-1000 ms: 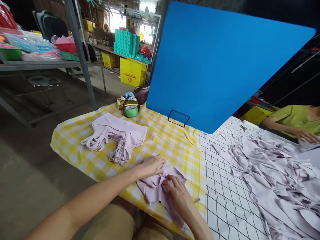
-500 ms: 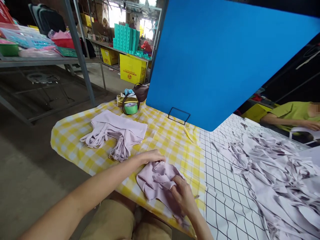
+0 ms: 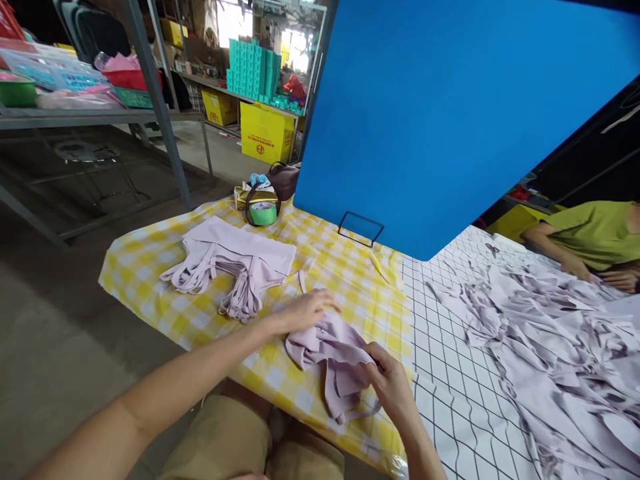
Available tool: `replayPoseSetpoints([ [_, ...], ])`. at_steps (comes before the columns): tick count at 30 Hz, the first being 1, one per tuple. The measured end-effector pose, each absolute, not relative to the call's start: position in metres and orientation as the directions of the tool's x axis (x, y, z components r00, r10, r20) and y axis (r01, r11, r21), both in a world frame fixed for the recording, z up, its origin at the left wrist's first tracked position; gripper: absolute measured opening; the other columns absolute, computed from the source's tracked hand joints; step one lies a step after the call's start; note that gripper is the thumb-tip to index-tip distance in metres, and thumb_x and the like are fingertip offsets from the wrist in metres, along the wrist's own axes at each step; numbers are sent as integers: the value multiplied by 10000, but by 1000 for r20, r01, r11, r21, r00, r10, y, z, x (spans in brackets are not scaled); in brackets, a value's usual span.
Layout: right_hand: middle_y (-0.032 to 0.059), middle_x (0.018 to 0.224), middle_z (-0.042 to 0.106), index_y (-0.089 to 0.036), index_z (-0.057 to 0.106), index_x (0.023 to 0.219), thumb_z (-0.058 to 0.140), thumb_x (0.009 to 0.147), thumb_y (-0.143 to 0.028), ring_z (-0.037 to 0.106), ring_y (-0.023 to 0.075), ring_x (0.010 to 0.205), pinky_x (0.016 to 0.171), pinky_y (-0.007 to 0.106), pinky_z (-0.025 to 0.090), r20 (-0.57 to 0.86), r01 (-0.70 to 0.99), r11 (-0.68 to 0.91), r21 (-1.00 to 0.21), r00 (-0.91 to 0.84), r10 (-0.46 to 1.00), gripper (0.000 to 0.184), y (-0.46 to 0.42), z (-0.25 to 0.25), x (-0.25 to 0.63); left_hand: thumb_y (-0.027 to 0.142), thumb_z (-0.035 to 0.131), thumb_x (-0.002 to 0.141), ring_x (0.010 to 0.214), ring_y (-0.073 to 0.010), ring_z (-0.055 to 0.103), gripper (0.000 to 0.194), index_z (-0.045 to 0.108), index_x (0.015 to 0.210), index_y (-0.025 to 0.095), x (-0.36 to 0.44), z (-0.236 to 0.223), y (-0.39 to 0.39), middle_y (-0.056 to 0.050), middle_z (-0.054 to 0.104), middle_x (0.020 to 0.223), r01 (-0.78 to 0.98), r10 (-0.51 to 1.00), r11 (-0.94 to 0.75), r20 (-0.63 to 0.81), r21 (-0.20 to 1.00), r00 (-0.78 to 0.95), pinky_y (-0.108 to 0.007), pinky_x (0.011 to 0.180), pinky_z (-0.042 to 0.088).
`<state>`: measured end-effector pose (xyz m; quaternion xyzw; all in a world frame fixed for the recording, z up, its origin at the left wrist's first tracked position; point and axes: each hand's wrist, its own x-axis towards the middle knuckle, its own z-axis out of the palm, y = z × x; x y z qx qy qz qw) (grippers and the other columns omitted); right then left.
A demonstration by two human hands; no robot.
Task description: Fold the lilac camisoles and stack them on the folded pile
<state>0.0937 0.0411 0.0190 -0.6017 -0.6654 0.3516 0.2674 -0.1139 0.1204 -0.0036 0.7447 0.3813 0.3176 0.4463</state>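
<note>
A crumpled lilac garment (image 3: 333, 350) with thin straps lies on the yellow checked cloth in front of me. My right hand (image 3: 393, 380) pinches its right edge between thumb and fingers. Over its far left side is my left hand (image 3: 313, 310), palm down with the fingers stretched out; whether the fingertips touch the fabric I cannot tell. To the left, a neat stack of lilac strapped garments (image 3: 240, 250) lies flat, its straps hanging toward me.
The yellow checked tablecloth (image 3: 150, 293) meets a white gridded cloth (image 3: 435, 393) bearing a heap of lilac garments (image 3: 560, 347). A blue board (image 3: 425, 120) stands behind. Green tape (image 3: 263, 213) sits at the back. A co-worker in a green shirt (image 3: 595, 230) is at right.
My left hand has loosened from the garment, its fingers now stretched out. The right hand has moved right, drawing the fabric along, and the garment's lower part has shifted and spread differently.
</note>
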Motion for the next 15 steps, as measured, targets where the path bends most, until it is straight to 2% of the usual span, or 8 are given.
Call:
replayPoseSetpoints([
  [2,14,656,590,-176,613,746,459,689,-257,513,155,595,529,238,383,-112,557,5,-831,-176,978,183,39,28,94,-53,415,691,978,-156,532,424,646,916,222,-114,-2,116,-17,607,1003,337,594,-625,149,704,790,-255,883,378],
  [3,2,634,577,-180,608,790,472,712,-268,498,144,568,505,227,370,-153,538,-26,-842,-193,969,180,37,34,95,-46,439,700,961,-163,539,395,649,902,221,-115,-2,115,-21,618,969,348,517,-712,120,610,848,-257,876,375],
  [5,-26,574,537,-191,603,856,500,747,-293,453,120,509,456,206,329,-238,542,-79,-837,-230,944,182,33,47,99,4,509,725,964,-184,534,301,647,889,216,-118,-1,116,-36,624,944,406,489,-797,83,448,868,-269,879,360],
  [7,-29,560,529,-194,621,828,527,769,-322,434,109,492,441,201,315,-303,574,-89,-814,-289,908,170,26,62,106,50,541,748,987,-199,515,234,645,882,212,-123,0,119,-47,621,951,467,520,-815,77,344,851,-282,887,342],
  [11,12,603,576,-185,634,651,561,785,-437,499,132,550,501,226,407,-339,532,-73,-844,-422,841,295,12,86,128,39,510,750,984,-197,498,256,640,885,213,-134,2,126,-39,621,953,495,536,-815,70,302,841,-284,872,336],
  [13,25,622,586,-185,627,619,581,770,-472,528,151,591,553,252,447,-317,490,-72,-869,-439,841,328,6,92,139,77,531,746,935,-188,511,194,645,830,210,-137,3,129,-29,622,915,482,524,-813,48,327,850,-267,836,352],
  [15,25,620,580,-182,627,622,607,748,-490,531,153,590,548,259,452,-290,461,-93,-882,-377,880,333,2,94,147,124,550,749,862,-172,522,124,645,757,204,-139,6,133,-19,615,832,462,508,-795,14,394,862,-242,774,370],
])
